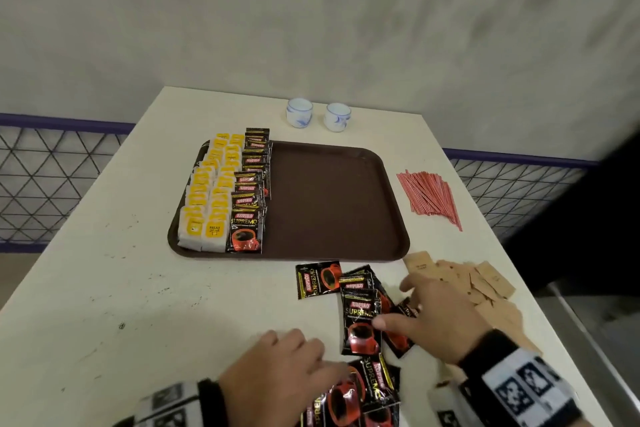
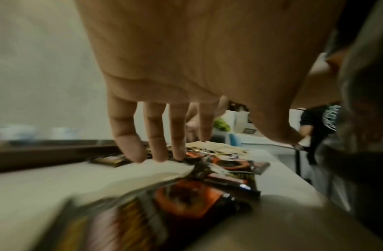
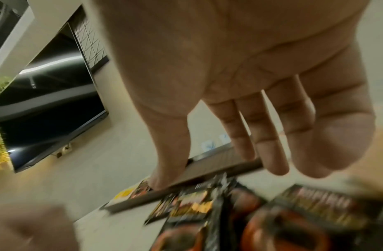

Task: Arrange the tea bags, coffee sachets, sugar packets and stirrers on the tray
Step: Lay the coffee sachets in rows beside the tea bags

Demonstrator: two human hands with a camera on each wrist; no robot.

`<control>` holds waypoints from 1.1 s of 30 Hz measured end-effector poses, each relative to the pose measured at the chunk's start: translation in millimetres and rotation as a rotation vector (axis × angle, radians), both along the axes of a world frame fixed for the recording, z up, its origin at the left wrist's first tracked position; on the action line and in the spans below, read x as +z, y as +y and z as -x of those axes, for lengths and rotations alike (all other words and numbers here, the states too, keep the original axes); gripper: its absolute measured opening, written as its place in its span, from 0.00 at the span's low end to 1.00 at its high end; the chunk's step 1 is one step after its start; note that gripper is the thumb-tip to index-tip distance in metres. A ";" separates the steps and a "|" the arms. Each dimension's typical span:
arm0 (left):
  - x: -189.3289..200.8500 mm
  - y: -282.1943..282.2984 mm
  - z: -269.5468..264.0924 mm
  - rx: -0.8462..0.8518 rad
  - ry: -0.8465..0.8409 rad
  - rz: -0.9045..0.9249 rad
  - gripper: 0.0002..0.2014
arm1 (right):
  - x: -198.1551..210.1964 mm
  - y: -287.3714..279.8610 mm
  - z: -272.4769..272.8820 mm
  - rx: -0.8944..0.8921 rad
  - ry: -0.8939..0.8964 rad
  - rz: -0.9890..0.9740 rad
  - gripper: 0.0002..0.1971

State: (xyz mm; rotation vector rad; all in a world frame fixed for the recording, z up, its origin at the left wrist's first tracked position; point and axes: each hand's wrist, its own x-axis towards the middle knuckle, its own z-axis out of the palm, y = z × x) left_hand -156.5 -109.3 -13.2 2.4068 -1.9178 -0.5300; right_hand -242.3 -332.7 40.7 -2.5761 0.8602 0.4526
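Note:
A brown tray (image 1: 329,204) holds two columns of yellow tea bags (image 1: 207,198) at its left end, with a column of black coffee sachets (image 1: 251,191) beside them. Loose coffee sachets (image 1: 360,319) lie on the table in front of the tray, and more sit at the near edge (image 1: 363,395). My right hand (image 1: 415,308) hovers over the loose sachets, its fingers (image 3: 269,152) straight and holding nothing. My left hand (image 1: 294,354) hangs beside the near sachets, its fingers (image 2: 156,149) relaxed and empty. Tan sugar packets (image 1: 485,282) and red stirrers (image 1: 431,196) lie to the right of the tray.
Two white and blue cups (image 1: 299,112) (image 1: 337,116) stand behind the tray. The white table (image 1: 138,288) is bare on its left side. A mesh railing (image 1: 45,177) runs behind the table. The tray's right two thirds hold nothing.

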 end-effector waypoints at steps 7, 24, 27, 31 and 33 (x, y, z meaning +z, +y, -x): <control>0.5 -49.2 28.3 0.020 -0.048 -0.048 0.13 | -42.0 22.9 -32.6 0.009 -0.062 0.028 0.31; 38.7 -39.7 -42.4 0.623 0.388 0.565 0.14 | -17.4 -7.3 -37.9 -0.083 -0.656 -0.706 0.10; 56.9 -59.2 -50.2 0.697 0.651 0.784 0.14 | -9.1 -1.5 -48.2 -0.073 -0.722 -0.742 0.10; 57.4 -72.4 -66.1 0.744 0.651 0.807 0.17 | 2.0 3.2 -66.8 -0.084 -0.736 -0.795 0.07; 55.3 -74.8 -78.2 0.785 0.660 0.798 0.19 | 6.3 0.2 -80.6 -0.101 -0.718 -0.790 0.07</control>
